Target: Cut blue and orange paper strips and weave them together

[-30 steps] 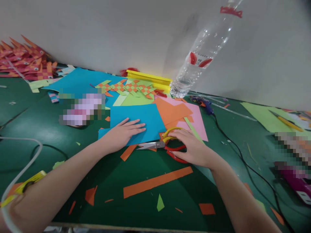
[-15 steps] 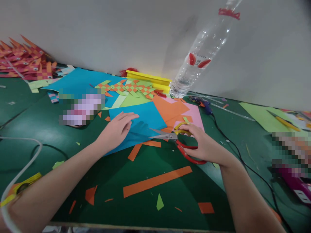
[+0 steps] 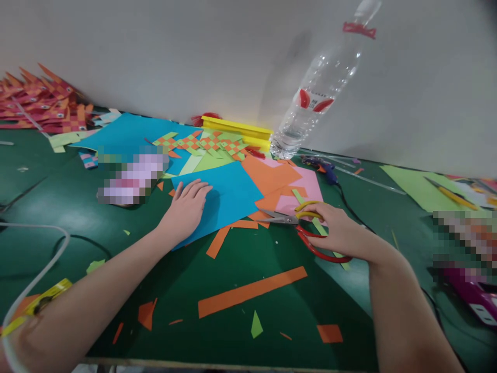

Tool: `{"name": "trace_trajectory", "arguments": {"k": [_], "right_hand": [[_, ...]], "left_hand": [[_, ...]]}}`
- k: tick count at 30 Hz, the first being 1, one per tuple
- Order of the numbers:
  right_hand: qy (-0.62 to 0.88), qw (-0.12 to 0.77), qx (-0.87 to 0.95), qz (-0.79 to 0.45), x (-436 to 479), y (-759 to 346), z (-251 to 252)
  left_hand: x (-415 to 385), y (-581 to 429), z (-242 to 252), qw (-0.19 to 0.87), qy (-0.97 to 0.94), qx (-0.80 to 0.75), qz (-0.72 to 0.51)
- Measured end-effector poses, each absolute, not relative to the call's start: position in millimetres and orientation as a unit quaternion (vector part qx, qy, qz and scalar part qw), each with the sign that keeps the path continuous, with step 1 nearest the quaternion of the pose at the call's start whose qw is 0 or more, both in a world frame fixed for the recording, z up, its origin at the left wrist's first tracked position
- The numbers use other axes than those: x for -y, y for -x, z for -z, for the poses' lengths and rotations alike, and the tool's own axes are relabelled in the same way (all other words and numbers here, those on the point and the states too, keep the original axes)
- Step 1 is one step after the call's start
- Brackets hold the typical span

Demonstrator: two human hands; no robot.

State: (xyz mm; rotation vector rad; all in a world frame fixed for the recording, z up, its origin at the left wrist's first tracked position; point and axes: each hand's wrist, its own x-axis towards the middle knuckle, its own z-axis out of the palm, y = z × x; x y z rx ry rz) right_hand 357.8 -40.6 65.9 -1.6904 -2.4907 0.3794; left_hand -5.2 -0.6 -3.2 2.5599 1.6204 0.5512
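Note:
My left hand [image 3: 188, 210] lies with its fingers spread on the left part of a blue paper sheet [image 3: 233, 191]. In my right hand [image 3: 337, 228] is a pair of scissors [image 3: 289, 219] with one yellow and one red handle. Its blades are parted and point left, near the sheet's right corner. Orange paper [image 3: 272, 176] and pink paper [image 3: 310, 181] lie beyond the blades. A green paper strip [image 3: 319, 228] runs beneath the scissors. Nearer me, a long orange strip [image 3: 252, 291] rests on the green table [image 3: 217, 342].
Woven paper fish [image 3: 209, 144] lie before a yellow folded strip [image 3: 236, 129]. A plastic bottle [image 3: 314, 98] leans at the wall. A glue gun [image 3: 326, 170] with a black cord sits at right. Red-orange woven fish [image 3: 42, 103] are heaped at far left.
The scissors in my right hand have moved right, away from the middle of the blue sheet. My left hand has settled flatter, its fingers spreading on the sheet.

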Motion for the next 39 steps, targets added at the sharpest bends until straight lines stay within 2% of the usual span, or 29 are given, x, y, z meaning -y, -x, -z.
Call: {"name": "trace_trajectory", "arguments": {"k": [8, 25, 39], "right_hand": [[0.546, 0.064, 0.82, -0.158, 42, -347, -68], [0.556, 0.061, 0.817, -0.141, 42, -350, -71], [0.563, 0.1, 0.818, -0.062, 38, -352, -70]], "left_hand": [[-2, 6, 6, 0.047, -0.833, -0.525, -0.17], [-4, 7, 8, 0.035, -0.835, -0.519, -0.177], [1, 5, -1, -0.007, -0.86, -0.48, -0.173]]}}
